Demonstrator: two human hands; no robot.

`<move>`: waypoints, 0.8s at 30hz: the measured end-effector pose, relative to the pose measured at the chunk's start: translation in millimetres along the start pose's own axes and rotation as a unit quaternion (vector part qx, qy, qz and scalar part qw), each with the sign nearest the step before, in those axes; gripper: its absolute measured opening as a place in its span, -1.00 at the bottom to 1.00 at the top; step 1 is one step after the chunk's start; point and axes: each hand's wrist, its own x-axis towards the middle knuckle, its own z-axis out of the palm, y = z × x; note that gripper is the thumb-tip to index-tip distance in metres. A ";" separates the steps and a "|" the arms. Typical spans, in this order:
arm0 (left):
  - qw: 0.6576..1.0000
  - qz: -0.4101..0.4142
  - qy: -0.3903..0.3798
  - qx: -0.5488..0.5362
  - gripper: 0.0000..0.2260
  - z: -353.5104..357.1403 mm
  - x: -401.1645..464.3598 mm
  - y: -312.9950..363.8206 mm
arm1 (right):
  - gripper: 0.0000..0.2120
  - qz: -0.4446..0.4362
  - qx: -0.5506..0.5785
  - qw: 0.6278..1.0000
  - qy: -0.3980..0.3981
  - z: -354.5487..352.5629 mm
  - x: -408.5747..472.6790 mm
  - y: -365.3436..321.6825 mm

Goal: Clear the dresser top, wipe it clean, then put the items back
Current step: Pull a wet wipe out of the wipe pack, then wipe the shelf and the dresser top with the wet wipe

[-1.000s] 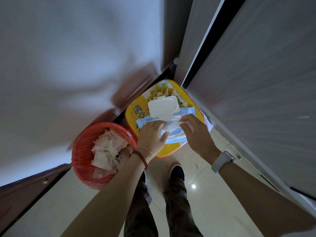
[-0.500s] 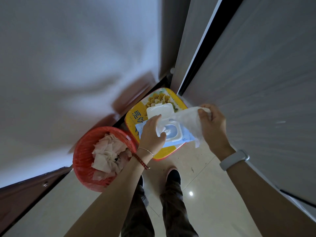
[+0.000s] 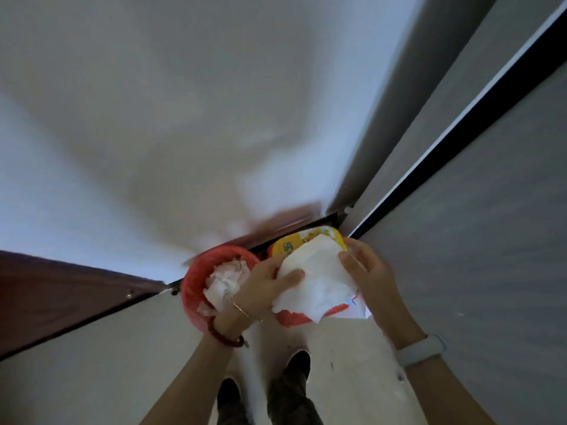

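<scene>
A white wet wipe is spread out between my two hands, above a yellow printed container on the floor. My left hand grips the wipe's left edge with the thumb on top. My right hand holds its right edge with curled fingers. The wipe hides the wipes pack beneath it; only a pale blue corner shows at the lower right. The dresser top is not in view.
A red bin full of crumpled white tissues stands on the floor to the left of the yellow container. A dark wooden panel lies at far left, grey cabinet doors at right. My shoes stand on pale floor tiles.
My right hand pulled a wipe out of the pack and brought it back over the container. My left hand left the pack and took the wipe's other edge. The view tilted upward.
</scene>
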 end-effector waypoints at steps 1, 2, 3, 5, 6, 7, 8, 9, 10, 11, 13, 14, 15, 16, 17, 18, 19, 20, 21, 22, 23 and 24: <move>0.998 0.002 0.026 -0.052 -0.79 -7.2 -13.6 9.9 | -0.83 0.009 0.020 0.999 -0.026 8.0 -5.5 -10.5; 0.994 0.010 0.056 -0.096 -0.77 -16.4 -29.8 21.8 | -0.81 0.011 0.031 0.997 -0.064 20.6 -13.5 -22.8; 0.988 0.015 0.080 -0.128 -0.77 -25.4 -46.0 33.1 | -0.79 0.007 0.027 0.994 -0.105 34.1 -23.4 -33.9; 0.978 0.028 0.118 -0.169 -0.85 -46.2 -84.6 52.6 | -0.82 -0.030 0.020 0.986 -0.165 66.1 -48.6 -55.6; 0.974 0.031 0.135 -0.182 -0.82 -58.6 -106.4 59.3 | -0.86 -0.057 0.020 0.981 -0.182 83.1 -63.4 -64.9; 0.969 0.035 0.154 -0.188 -0.77 -71.9 -131.2 63.5 | -0.90 -0.085 0.016 0.977 -0.194 101.3 -79.9 -74.4; 0.964 0.044 0.179 -0.194 -0.69 -86.7 -156.9 65.1 | -0.95 -0.113 0.018 0.973 -0.202 121.3 -97.1 -84.7; 0.958 0.054 0.202 -0.197 -0.61 -101.5 -186.6 64.8 | -0.94 -0.140 0.013 0.968 -0.209 142.5 -116.3 -95.2; 0.949 0.063 0.231 -0.204 -0.54 -115.0 -218.5 63.0 | -0.91 -0.172 0.012 0.960 -0.220 163.6 -137.5 -103.7; 0.938 0.071 0.263 -0.213 -0.51 -128.1 -252.3 58.6 | -0.91 -0.204 0.004 0.951 -0.234 185.9 -161.1 -111.7; 0.905 0.097 0.329 -0.250 -0.65 -150.5 -323.8 40.9 | -0.87 -0.268 -0.022 0.926 -0.266 230.1 -216.3 -121.4; 0.885 0.110 0.362 -0.272 -0.75 -158.1 -361.0 30.0 | -0.85 -0.306 -0.038 0.910 -0.277 250.8 -245.0 -121.2; 0.861 0.119 0.399 -0.292 -0.78 -165.3 -397.6 17.7 | -0.85 -0.339 -0.052 0.895 -0.285 269.4 -274.4 -119.1; 0.834 0.128 0.441 -0.306 -0.75 -171.6 -433.2 4.8 | -0.86 -0.363 -0.059 0.882 -0.295 287.4 -302.8 -115.4; 0.805 0.139 0.482 -0.317 -0.71 -176.3 -468.2 -9.6 | -0.84 -0.374 -0.071 0.872 -0.308 303.5 -330.5 -109.4; 0.776 0.151 0.523 -0.319 -0.68 -179.3 -502.8 -24.5 | -0.82 -0.382 -0.081 0.861 -0.326 318.7 -356.9 -101.4; 0.749 0.161 0.559 -0.317 -0.67 -181.7 -536.2 -39.1 | -0.82 -0.388 -0.092 0.850 -0.344 333.0 -382.1 -93.6; 0.718 0.169 0.593 -0.322 -0.69 -183.7 -566.8 -54.3 | -0.86 -0.397 -0.104 0.837 -0.362 347.2 -405.0 -84.9; 0.688 0.172 0.623 -0.330 -0.72 -184.6 -595.6 -71.0 | -0.93 -0.409 -0.118 0.820 -0.382 360.5 -428.1 -76.6; 0.656 0.176 0.650 -0.341 -0.74 -183.4 -622.8 -86.9 | -0.94 -0.423 -0.122 0.803 -0.402 373.2 -450.2 -67.9; 0.622 0.180 0.675 -0.354 -0.77 -181.9 -648.2 -103.6 | -0.86 -0.435 -0.121 0.784 -0.425 386.4 -471.7 -60.4; 0.589 0.182 0.696 -0.368 -0.80 -178.9 -671.0 -118.2 | -0.82 -0.439 -0.118 0.769 -0.449 398.2 -492.9 -54.5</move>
